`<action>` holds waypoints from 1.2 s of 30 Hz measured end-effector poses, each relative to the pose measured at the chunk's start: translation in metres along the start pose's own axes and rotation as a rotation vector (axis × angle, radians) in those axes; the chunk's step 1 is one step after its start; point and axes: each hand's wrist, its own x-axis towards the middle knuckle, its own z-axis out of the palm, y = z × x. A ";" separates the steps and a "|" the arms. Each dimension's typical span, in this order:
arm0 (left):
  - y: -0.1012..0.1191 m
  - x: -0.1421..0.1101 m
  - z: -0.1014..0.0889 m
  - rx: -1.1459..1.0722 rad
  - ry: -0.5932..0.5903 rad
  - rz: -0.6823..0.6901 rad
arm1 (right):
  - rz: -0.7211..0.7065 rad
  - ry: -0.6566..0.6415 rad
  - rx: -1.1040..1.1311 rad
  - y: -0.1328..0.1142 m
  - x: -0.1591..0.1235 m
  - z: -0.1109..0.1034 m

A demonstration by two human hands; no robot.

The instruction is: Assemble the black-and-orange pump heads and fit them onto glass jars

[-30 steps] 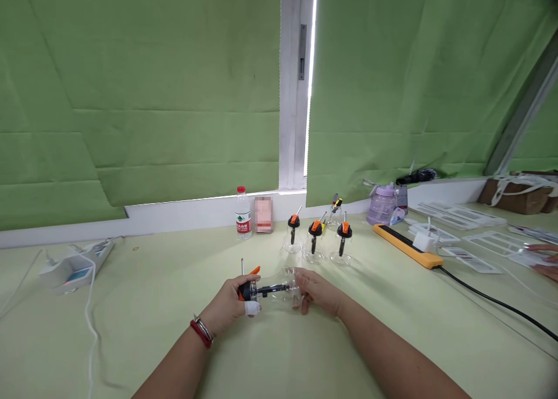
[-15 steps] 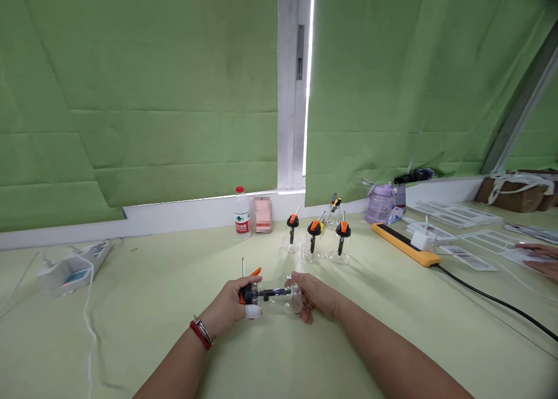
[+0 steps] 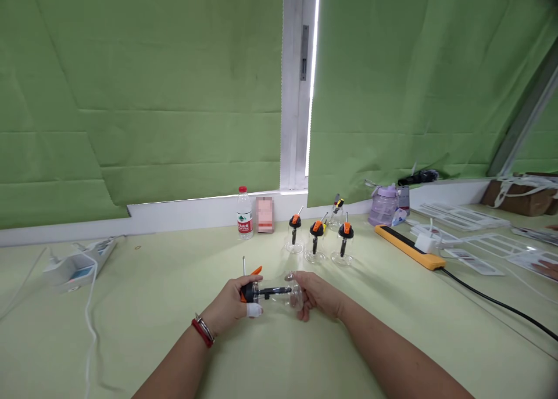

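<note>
A clear bottle [image 3: 277,299] lies sideways between my hands, its black-and-orange cap to the left and a dark tube running inside it. A thin metal spout sticks up from the cap. My left hand [image 3: 234,301], with white tape round one finger, is closed round the cap end. My right hand [image 3: 319,295] grips the wide base at the other end. Behind it, upright on the table, are similar clear bottles with black-and-orange caps: a left one [image 3: 294,236], a middle one [image 3: 314,243] and a right one [image 3: 343,245].
A red-capped water bottle [image 3: 244,216] and a pink box [image 3: 264,215] stand at the wall. Right of the bottles are a purple jug [image 3: 383,206] and a yellow-black power strip [image 3: 410,249]. A white power strip [image 3: 82,266] lies left. Another person's hand [image 3: 547,268] shows far right.
My hands keep the same hold on the bottle, with hardly any movement. The view has turned slightly, so the background sits a little further right. The other person's hand has shifted right.
</note>
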 end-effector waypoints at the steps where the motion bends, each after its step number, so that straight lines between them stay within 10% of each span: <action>1: 0.000 0.000 0.000 -0.001 -0.006 -0.002 | 0.016 0.014 -0.002 0.002 0.001 -0.001; 12: -0.002 0.003 -0.003 0.028 0.039 -0.002 | -0.177 -0.023 -0.039 -0.009 -0.008 -0.006; 36: 0.004 0.000 0.002 0.051 0.022 -0.027 | 0.031 -0.002 -0.084 0.003 0.003 -0.002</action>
